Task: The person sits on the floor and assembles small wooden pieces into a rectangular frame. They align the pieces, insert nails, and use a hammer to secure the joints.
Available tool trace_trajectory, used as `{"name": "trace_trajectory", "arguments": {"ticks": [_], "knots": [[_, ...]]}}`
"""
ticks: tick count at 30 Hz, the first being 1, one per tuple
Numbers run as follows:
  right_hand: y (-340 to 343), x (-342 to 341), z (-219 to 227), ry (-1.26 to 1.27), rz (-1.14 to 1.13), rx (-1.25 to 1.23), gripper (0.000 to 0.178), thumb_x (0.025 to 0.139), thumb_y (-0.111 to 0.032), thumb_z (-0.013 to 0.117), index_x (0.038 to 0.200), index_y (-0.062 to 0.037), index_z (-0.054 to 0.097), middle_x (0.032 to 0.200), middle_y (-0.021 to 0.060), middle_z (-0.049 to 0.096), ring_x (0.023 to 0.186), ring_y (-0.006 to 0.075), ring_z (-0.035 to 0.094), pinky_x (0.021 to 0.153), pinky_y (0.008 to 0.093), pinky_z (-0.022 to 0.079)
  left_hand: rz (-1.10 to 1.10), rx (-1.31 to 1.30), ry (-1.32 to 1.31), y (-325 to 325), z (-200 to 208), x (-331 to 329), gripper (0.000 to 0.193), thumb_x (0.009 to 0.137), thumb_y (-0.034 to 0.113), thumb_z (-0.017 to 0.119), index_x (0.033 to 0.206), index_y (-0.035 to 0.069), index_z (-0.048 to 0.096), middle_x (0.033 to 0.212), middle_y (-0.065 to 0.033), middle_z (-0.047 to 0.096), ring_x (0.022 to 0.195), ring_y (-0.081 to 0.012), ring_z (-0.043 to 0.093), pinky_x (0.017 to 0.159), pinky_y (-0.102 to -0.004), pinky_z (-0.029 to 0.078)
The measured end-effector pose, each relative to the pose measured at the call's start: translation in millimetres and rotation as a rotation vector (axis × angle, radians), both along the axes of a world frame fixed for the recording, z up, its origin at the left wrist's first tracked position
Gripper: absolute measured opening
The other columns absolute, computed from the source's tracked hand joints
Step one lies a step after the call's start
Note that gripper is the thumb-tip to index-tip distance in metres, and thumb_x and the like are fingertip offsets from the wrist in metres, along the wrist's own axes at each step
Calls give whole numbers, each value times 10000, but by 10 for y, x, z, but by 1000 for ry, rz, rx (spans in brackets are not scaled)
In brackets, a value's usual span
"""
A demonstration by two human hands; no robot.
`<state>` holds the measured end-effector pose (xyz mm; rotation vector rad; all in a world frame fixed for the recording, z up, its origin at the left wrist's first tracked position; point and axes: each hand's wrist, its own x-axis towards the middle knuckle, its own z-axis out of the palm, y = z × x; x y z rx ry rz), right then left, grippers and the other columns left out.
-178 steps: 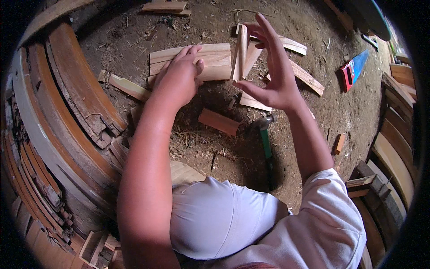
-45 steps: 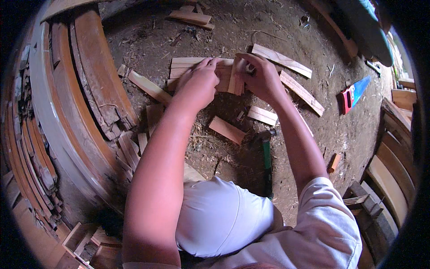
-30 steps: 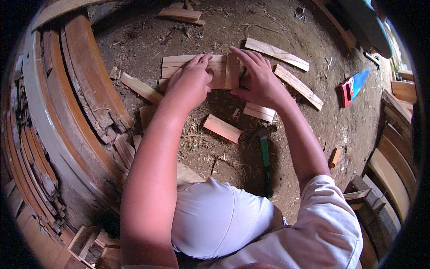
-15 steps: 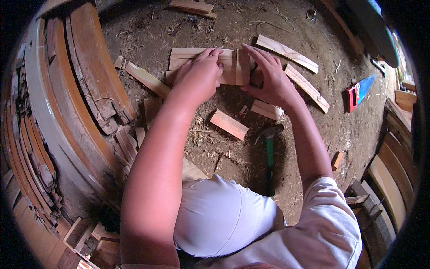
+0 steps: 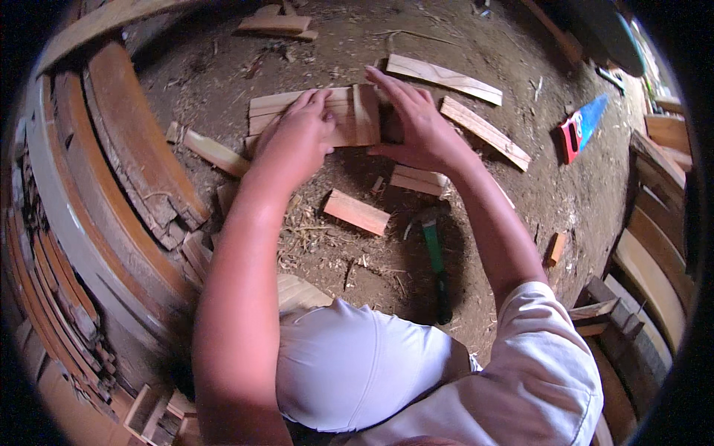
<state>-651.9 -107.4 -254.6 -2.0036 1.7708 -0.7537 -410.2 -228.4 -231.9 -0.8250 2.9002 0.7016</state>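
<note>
Several pale wooden boards [image 5: 342,134] lie side by side on the dirt floor, with a short wooden strip [image 5: 366,115] across their right end. My left hand [image 5: 297,137] is closed over the boards left of the strip, fingers bent on their top face. Around the strip's right side, my right hand [image 5: 420,130] is spread, thumb by its near end and fingers by its far end; whether the tips touch cannot be made out. Nearer to me lie a short wood block [image 5: 357,212] and a hammer [image 5: 433,249] with a green handle. Another short board [image 5: 418,180] sits below my right hand.
Two loose slats [image 5: 445,79] [image 5: 485,132] lie beyond and right of my right hand. A blue-bladed handsaw [image 5: 584,126] with a red handle rests farther right. Long planks [image 5: 141,141] are stacked at left, more timber [image 5: 647,253] at right. A small wood block [image 5: 556,249] lies near my right forearm.
The view has shifted, so the whole scene sits a little farther left. Both hands keep much the same places at the boards and the strip.
</note>
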Motion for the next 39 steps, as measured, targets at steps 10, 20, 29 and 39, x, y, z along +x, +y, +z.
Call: {"name": "trace_trajectory", "arguments": {"ticks": [10,20,29,39], "knots": [[20,-9,-34,-83,-21,-23,1404,703,-282,1019,1790,-121,146,1536,263,602,1442,449,570,1232,559,394,6,48,-45,-8,87,-29,492,889,99,849,1334,-76,731,1720,-228,444,1624,-390,384,1298,-449,397],[11,24,-79,-71,-20,-67,1403,707,-309,1011,1794,-128,143,1521,272,604,1417,459,584,1219,572,402,24,79,-54,-18,109,-27,487,900,86,848,1356,-41,732,1738,-190,429,1615,-361,407,1303,-428,392],[16,15,-58,-75,-21,-56,1402,695,-301,1013,1790,-128,155,1499,261,617,1407,457,592,1218,573,399,25,65,-60,-4,133,-45,494,891,87,857,1355,-33,736,1727,-181,442,1594,-359,438,1276,-423,427],[21,36,-58,-68,-30,-54,1390,696,-286,1016,1791,-146,170,1514,256,609,1428,454,577,1228,571,392,26,85,-40,-21,85,-20,486,887,88,859,1340,-40,737,1727,-178,441,1602,-366,422,1290,-437,410]]}}
